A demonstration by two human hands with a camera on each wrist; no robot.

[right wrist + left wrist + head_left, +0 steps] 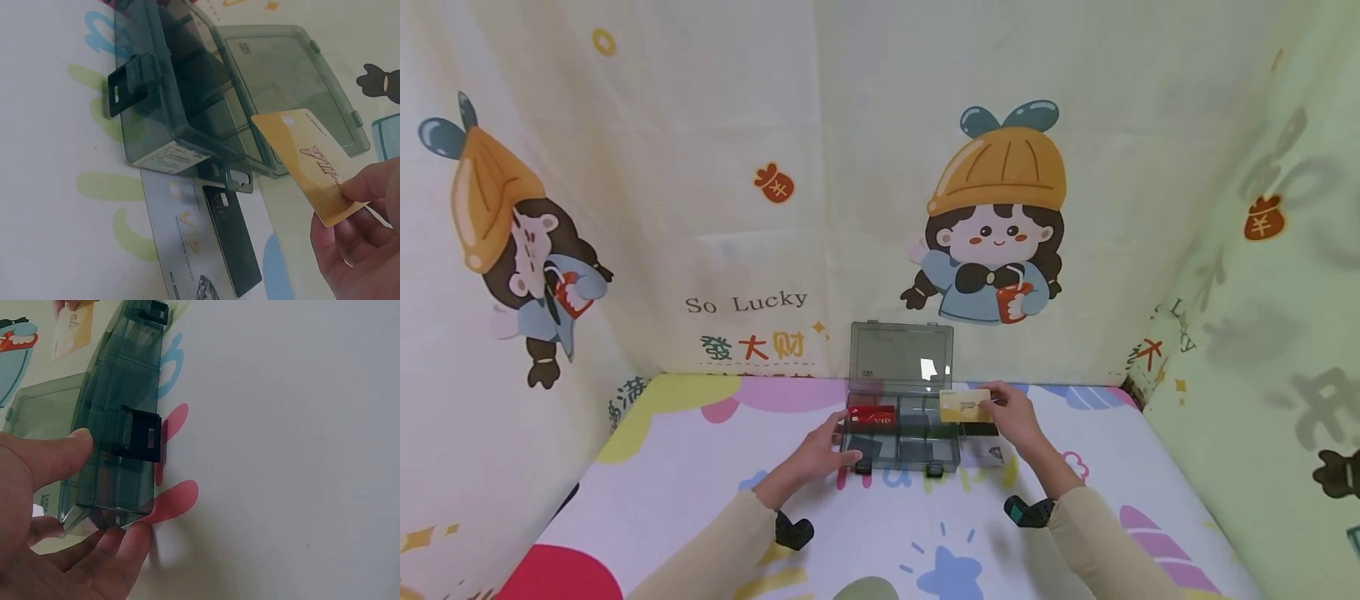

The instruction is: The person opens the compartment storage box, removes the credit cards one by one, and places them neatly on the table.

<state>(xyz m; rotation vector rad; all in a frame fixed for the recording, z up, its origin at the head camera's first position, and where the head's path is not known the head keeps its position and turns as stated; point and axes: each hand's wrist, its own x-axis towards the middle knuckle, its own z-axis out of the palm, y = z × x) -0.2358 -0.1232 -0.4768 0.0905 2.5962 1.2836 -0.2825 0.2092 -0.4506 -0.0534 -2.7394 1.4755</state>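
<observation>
A person sits at a counter covered in a bright cartoon print. The left hand rests against the left end of a smoky clear organiser box, thumb and fingers curled round its corner, lid open upright behind. The right hand pinches a gold card by its right edge, held over the box's right side (a red card already lies in a left compartment). A silver card and a black card lie just beside the box. Lowering the gold card level into an open compartment, box braced, would likely seat it cleanly. Both forearms reach forward, wrists low
</observation>
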